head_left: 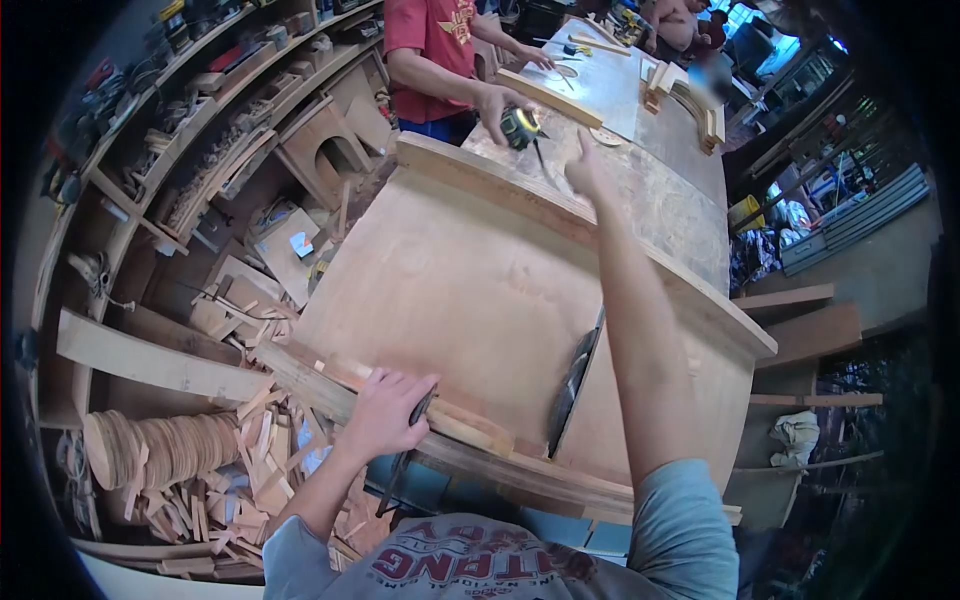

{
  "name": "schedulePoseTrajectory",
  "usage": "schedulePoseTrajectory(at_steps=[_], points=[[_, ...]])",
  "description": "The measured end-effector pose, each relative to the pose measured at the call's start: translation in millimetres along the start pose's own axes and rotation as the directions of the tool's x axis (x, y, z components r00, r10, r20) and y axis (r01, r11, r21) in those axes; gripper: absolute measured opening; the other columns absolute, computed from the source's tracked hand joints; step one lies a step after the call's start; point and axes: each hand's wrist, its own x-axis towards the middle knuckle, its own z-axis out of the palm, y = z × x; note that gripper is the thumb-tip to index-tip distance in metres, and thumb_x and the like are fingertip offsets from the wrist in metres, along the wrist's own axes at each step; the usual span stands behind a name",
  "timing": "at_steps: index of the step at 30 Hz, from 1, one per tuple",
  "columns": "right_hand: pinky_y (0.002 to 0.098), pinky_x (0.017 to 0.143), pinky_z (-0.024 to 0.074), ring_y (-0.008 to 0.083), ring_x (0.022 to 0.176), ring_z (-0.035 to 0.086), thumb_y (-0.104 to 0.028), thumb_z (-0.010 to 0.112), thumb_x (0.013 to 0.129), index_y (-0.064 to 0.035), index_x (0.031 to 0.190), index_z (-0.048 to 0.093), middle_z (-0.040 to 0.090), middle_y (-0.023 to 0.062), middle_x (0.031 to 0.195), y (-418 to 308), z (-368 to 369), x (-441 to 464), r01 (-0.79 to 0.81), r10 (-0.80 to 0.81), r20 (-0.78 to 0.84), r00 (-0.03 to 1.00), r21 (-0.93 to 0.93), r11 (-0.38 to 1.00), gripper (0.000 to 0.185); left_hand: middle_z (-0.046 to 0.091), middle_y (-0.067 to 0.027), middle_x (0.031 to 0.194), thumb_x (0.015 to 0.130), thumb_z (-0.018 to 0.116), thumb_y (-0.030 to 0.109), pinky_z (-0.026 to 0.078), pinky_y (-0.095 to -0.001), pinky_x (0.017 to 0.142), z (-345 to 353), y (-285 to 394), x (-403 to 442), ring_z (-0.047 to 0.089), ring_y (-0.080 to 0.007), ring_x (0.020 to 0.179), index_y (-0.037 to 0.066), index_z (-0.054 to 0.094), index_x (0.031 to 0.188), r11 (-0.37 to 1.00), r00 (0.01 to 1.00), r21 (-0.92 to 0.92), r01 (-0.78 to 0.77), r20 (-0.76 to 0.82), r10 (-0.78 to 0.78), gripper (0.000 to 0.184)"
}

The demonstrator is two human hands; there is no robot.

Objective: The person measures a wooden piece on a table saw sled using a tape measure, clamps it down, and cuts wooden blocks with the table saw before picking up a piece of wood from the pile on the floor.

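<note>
My left hand [388, 412] is closed around a dark tool [424, 404] at the near edge of the saw table [470, 270]. Its kind is hard to make out, as my fingers cover most of it. Beside this hand a narrow wooden strip [465, 424] lies along the edge. My right arm reaches across the table, and my right hand [588, 172] points away with a finger stretched out, holding nothing. Just left of it, a co-worker's hand [494, 108] holds a black and yellow tape measure [520, 128]. A circular saw blade [573, 385] rises from the tabletop between my arms.
A long wooden fence board [570, 220] crosses the table. Beyond it stands a worktable [650, 190] with curved wooden pieces [695, 112]. Wood offcuts [265, 450] and a row of round discs [165, 447] lie at left, below loaded shelves [220, 90]. More people are at the back.
</note>
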Motion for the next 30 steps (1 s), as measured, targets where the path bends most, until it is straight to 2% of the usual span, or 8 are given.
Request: schedulePoseTrajectory(at_steps=[3, 4, 6, 8, 12, 18, 26, 30], points=[[0.0451, 0.070, 0.0609, 0.0354, 0.096, 0.074, -0.013, 0.053, 0.088, -0.0114, 0.169, 0.026, 0.069, 0.0300, 0.128, -45.6, -48.3, 26.7, -0.117, 0.124, 0.120, 0.985, -0.057, 0.991, 0.085, 0.070, -0.0107, 0.098, 0.073, 0.069, 0.018, 0.045, -0.0460, 0.092, 3.6, -1.7, 0.0, 0.065, -0.0312, 0.095, 0.008, 0.065, 0.133, 0.999, 1.000, -0.031, -0.012, -0.018, 0.011, 0.062], [0.0459, 0.094, 0.0531, 0.0366, 0.118, 0.065, -0.016, 0.053, 0.089, -0.0103, 0.168, 0.026, 0.063, 0.0278, 0.140, -45.3, -52.1, 40.3, -0.105, 0.129, 0.139, 0.982, -0.172, 0.980, 0.084, 0.070, -0.0105, 0.098, 0.073, 0.069, 0.018, 0.045, -0.0458, 0.091, 3.9, -2.0, 1.5, 0.064, -0.0307, 0.095, 0.008, 0.065, 0.133, 0.999, 0.999, -0.030, -0.016, -0.036, 0.015, 0.061], [0.0467, 0.117, 0.0453, 0.0378, 0.141, 0.057, -0.019, 0.054, 0.091, -0.0092, 0.168, 0.025, 0.057, 0.0257, 0.152, -38.5, -54.9, 50.8, -0.085, 0.136, 0.160, 0.978, -0.292, 0.953, 0.083, 0.070, -0.0103, 0.098, 0.073, 0.069, 0.018, 0.045, -0.0456, 0.091, 2.2, -0.7, 2.2, 0.064, -0.0302, 0.095, 0.007, 0.065, 0.133, 0.999, 0.998, -0.037, -0.017, -0.056, 0.015, 0.061], [0.0453, 0.074, 0.0639, 0.0376, 0.114, 0.071, -0.018, 0.052, 0.091, -0.0098, 0.167, 0.031, 0.063, 0.0266, 0.144, -31.0, -51.8, 60.7, -0.005, 0.070, 0.132, 0.989, -0.435, 0.900, 0.079, 0.071, -0.0122, 0.103, 0.076, 0.070, 0.023, 0.046, -0.0453, 0.096, -1.4, -0.1, 1.7, 0.064, -0.0298, 0.099, 0.004, 0.066, 0.131, 1.000, 1.000, -0.019, 0.010, 0.010, -0.010, 0.059], [0.0443, 0.076, 0.0646, 0.0380, 0.120, 0.069, -0.019, 0.053, 0.091, -0.0142, 0.167, 0.034, 0.062, 0.0244, 0.147, -17.8, -43.0, 76.0, 0.082, -0.016, 0.123, 0.992, -0.561, 0.824, 0.078, 0.072, -0.0118, 0.102, 0.078, 0.070, 0.024, 0.046, -0.0451, 0.095, 0.7, -4.6, 0.5, 0.065, -0.0295, 0.099, 0.003, 0.067, 0.130, 1.000, 1.000, -0.004, 0.003, -0.025, -0.003, 0.056], [0.0432, 0.074, 0.0643, 0.0368, 0.118, 0.070, -0.017, 0.054, 0.089, -0.0189, 0.164, 0.041, 0.064, 0.0232, 0.144, -33.5, -61.2, 65.4, 0.042, 0.049, 0.162, 0.986, -0.515, 0.856, 0.076, 0.071, -0.0105, 0.101, 0.077, 0.072, 0.028, 0.047, -0.0455, 0.095, 6.4, -8.5, 0.1, 0.066, -0.0294, 0.098, 0.008, 0.067, 0.128, 0.999, 0.998, -0.033, 0.008, -0.057, -0.010, 0.055], [0.0454, 0.114, 0.0474, 0.0387, 0.132, 0.062, -0.018, 0.056, 0.086, -0.0158, 0.152, 0.057, 0.066, 0.0239, 0.141, -16.2, -61.0, 67.0, 0.084, 0.030, 0.193, 0.981, -0.553, 0.829, 0.067, 0.072, -0.0099, 0.101, 0.078, 0.074, 0.032, 0.048, -0.0461, 0.095, 3.8, -8.7, 3.0, 0.067, -0.0292, 0.098, 0.008, 0.068, 0.127, 0.997, 0.996, -0.074, -0.009, -0.092, 0.002, 0.054], [0.0488, 0.111, 0.0509, 0.0360, 0.132, 0.064, -0.022, 0.057, 0.089, -0.0229, 0.154, 0.055, 0.065, 0.0199, 0.144, 6.4, -59.5, 80.4, 0.098, 0.019, 0.186, 0.982, -0.595, 0.798, 0.065, 0.072, -0.0100, 0.101, 0.079, 0.075, 0.033, 0.048, -0.0460, 0.095, 0.1, -8.0, 3.9, 0.067, -0.0296, 0.098, 0.007, 0.068, 0.126, 0.998, 0.998, -0.063, 0.021, -0.052, -0.025, 0.054]])
